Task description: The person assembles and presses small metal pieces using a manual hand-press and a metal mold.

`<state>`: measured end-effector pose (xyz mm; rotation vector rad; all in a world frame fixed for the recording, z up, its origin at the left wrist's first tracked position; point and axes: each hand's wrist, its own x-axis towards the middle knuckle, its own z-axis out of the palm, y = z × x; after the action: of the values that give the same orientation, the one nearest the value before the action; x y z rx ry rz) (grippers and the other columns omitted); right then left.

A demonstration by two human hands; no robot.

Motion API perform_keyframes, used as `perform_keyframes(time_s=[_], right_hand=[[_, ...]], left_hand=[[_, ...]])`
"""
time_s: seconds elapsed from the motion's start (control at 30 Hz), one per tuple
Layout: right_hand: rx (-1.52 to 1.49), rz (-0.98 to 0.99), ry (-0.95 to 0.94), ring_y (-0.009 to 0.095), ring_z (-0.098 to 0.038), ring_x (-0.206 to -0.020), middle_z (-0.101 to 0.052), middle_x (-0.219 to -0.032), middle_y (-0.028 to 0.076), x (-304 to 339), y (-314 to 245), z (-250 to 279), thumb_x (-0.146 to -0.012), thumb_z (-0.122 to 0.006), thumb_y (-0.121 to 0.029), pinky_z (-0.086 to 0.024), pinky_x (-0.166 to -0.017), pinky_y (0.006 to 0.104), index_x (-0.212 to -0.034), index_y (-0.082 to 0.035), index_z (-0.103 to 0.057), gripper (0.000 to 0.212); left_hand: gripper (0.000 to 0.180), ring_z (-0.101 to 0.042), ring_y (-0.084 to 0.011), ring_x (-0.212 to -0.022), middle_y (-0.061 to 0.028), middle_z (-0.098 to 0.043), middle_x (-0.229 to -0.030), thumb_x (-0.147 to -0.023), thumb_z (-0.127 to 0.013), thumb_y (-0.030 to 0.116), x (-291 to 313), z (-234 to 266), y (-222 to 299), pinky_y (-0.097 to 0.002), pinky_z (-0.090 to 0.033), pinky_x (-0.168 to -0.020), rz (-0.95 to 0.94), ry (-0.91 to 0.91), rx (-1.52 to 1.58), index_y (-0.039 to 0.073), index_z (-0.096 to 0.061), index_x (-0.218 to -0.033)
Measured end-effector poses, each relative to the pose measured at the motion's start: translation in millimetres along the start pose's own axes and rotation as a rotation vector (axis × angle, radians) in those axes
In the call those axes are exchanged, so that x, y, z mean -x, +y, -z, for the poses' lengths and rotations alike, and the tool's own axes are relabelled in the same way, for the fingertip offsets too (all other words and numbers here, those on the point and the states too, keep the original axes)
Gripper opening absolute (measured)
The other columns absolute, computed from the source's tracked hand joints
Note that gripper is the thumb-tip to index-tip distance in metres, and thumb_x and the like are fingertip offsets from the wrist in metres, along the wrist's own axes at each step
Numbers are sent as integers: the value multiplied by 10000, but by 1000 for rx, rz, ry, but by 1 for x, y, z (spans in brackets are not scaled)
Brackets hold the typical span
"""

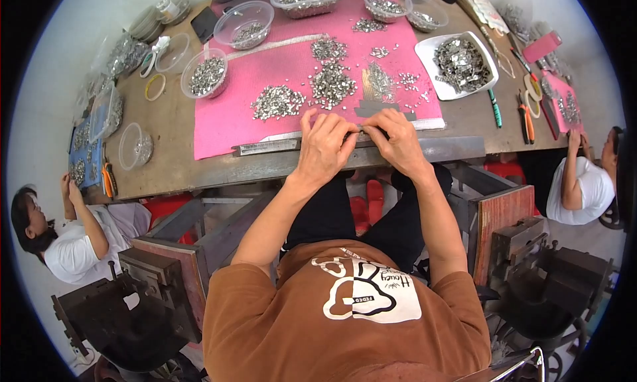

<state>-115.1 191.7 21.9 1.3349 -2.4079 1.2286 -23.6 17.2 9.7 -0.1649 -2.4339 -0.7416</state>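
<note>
Fingers (pixel 345 128) of the left hand (pixel 323 146) and the right hand (pixel 401 140), head view: tips drawn together, apparently pinching a small dark piece (pixel 361 129) between them. Its exact shape is hidden. It sits above the near edge of the worktop (pixel 166 123), about midway along.

Risk, as judged: the piece is slight and held by the tips alone, so a slip could drop it over the near edge to the floor. Just beyond the knuckles lie flat grey strips (pixel 371 110); a careless push could drive them into the loose metal bits (pixel 332 83) and mix the heaps.

Surface: a pink mat (pixel 219 123) covers the middle, reaching close to the near edge, where a steel ruler (pixel 269 146) lies along it. Clear bowls stand toward the far edge. A white tray (pixel 430 79) of metal pieces overlaps the mat's right side; orange-handled pliers (pixel 526 120) lie nearer the right end.

Room: pale walls; one co-worker (pixel 79 239) at the left end, another (pixel 584 183) at the right. Dark machines (pixel 544 282) flank the seated person; red footwear (pixel 375 199) shows below the near edge.
</note>
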Motion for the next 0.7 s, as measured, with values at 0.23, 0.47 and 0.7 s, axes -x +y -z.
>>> perform_keyframes(time_s=[0.23,0.47,0.7], right_hand=[[79,-11,-2,298,-616,-860,-637,-863,97,-40,19,-27,-873,-717,-122,-439,-769,426,-875,-48,-712,74],[76,34,-54,293,-626,-843,-638,-844,87,-47,20,-28,-847,-715,-135,-440,-771,420,-850,-51,-705,84],[10,22,-98,281,-637,-800,-643,-821,79,-49,30,-28,-852,-699,-136,-438,-746,415,-844,-47,-697,89]], left_hand=[[132,-598,-261,-829,-62,-602,-835,-851,-741,85,0,-4,-6,-515,-356,-1078,-19,6,123,76,-679,-967],[185,-585,-259,-871,-57,-602,-890,-833,-778,144,1,-7,-1,-548,-348,-1079,-3,6,-6,82,-679,-976],[139,-586,-248,-866,-40,-599,-873,-856,-764,158,-1,-6,0,-552,-327,-1094,18,-11,66,104,-691,-961]])
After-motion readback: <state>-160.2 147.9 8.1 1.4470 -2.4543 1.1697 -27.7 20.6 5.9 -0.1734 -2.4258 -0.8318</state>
